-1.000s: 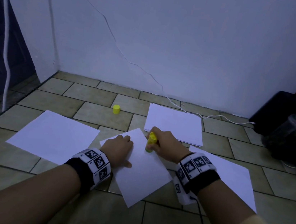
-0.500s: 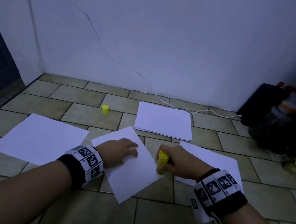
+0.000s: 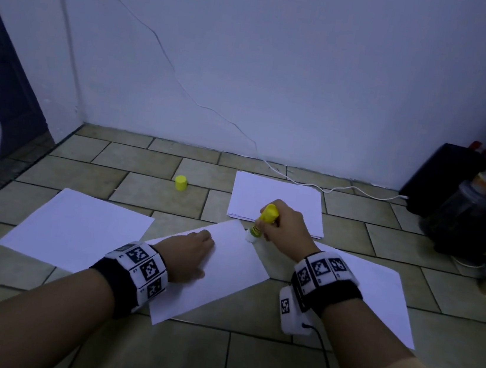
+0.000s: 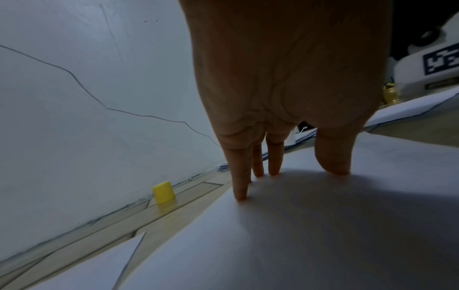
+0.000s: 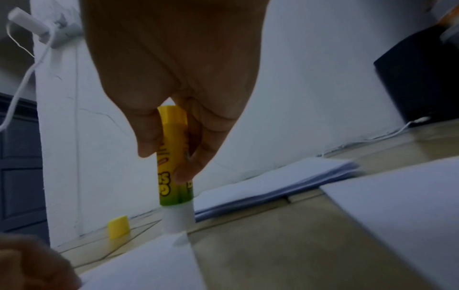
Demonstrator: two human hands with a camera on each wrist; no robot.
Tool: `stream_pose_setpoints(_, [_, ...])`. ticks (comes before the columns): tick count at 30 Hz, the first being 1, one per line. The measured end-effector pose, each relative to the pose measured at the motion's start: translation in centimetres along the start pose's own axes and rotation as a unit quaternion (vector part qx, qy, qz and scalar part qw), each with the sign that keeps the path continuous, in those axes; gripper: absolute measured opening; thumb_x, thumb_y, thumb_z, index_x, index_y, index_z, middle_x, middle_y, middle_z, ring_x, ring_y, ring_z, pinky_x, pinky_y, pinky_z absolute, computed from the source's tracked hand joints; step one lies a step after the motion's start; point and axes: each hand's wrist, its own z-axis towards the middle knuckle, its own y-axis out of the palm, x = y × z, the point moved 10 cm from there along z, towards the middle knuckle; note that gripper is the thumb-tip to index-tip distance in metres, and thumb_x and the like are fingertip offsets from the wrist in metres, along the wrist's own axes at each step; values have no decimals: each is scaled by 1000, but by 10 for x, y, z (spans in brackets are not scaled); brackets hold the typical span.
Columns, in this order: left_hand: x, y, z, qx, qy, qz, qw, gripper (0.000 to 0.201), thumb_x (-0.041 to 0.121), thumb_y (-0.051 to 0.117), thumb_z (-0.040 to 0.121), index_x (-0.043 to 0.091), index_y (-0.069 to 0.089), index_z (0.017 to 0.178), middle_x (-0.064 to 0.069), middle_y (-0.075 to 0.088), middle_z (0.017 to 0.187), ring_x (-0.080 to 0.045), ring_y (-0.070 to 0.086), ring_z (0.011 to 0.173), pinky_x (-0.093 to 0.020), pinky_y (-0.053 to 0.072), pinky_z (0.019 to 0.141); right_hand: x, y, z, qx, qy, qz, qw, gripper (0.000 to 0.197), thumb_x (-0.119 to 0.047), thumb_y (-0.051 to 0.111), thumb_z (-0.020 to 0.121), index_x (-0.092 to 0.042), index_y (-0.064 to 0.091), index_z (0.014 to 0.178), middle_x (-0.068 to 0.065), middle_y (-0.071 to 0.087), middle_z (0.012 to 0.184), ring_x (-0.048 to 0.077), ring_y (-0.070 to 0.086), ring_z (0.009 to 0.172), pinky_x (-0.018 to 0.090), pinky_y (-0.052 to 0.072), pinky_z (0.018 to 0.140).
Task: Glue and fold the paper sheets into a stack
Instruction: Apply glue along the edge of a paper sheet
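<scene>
A white paper sheet lies at an angle on the tiled floor in front of me. My left hand presses straight fingers down on this sheet. My right hand pinches a yellow glue stick, held upright, its white tip touching the sheet's far right edge. In the right wrist view the thumb and fingers pinch the glue stick, whose tip stands at the sheet's corner. A stack of sheets lies behind.
The yellow glue cap stands on the floor tiles at the back. Single sheets lie at the left and right. A dark bag and a jar crowd the right corner. A white cable runs along the wall.
My right hand has carried the glue stick from the sheet's near right edge back up to its far right corner. The left hand stays pressed on the sheet.
</scene>
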Motion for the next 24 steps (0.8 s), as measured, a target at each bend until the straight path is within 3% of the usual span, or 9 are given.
stream_pose_setpoints(4, [0, 2, 2, 6, -16, -3, 1000, 53, 31, 55, 93, 4, 36, 135, -10, 33, 140, -27, 42, 124, -38, 41, 97, -13, 22, 18, 9, -8, 0, 1000, 26, -17, 66, 87, -6, 57, 109, 11, 63, 102, 23, 57, 92, 29, 46, 76])
stream_pose_setpoints(11, [1, -4, 2, 2, -38, 24, 999, 51, 32, 55, 93, 5, 38, 133, -11, 38, 135, -28, 48, 119, -37, 42, 89, -21, 49, 35, -59, 13, -110, 992, 34, -21, 63, 90, -3, 50, 116, 20, 59, 114, 34, 56, 103, 38, 49, 84])
stream_pose_setpoints(21, [2, -17, 12, 18, -28, 98, 995, 61, 46, 64, 85, 8, 44, 128, -9, 43, 132, -24, 36, 125, -36, 39, 95, -15, 31, -21, -156, 5, -209, 965, 35, -21, 60, 91, -6, 46, 119, 18, 56, 116, 32, 53, 104, 28, 35, 70])
stream_pose_setpoints(24, [2, -17, 15, 21, -43, 95, 994, 74, 43, 70, 82, 7, 35, 135, -10, 36, 137, -26, 32, 128, -39, 39, 98, -11, 26, -32, -169, 6, -214, 962, 35, -21, 61, 90, -7, 47, 119, 17, 56, 118, 31, 54, 103, 28, 37, 72])
